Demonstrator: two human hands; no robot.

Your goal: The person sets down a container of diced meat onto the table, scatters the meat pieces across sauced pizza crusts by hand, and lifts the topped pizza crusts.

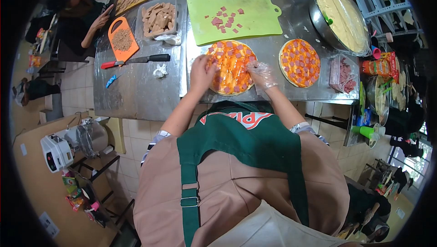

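My left hand (pixel 202 73) is at the left edge of the pizza (pixel 231 72), fingers half curled; my right hand (pixel 263 75), in a clear glove, is at its right edge, fingertips drawn close together. They show too small for me to tell whether either one grips a topping. The pizza lies on the bench (pixel 298 15), right in front of me. To its right sits a second pizza (pixel 300 63), and farther right a clear tub (pixel 343 73) of pink pieces. Left of it is a black-handled knife (pixel 159 57). Just past its far edge lies a green cutting board (pixel 255 12) with scattered pink squares; beyond it to the right stands a metal bowl (pixel 321 24).
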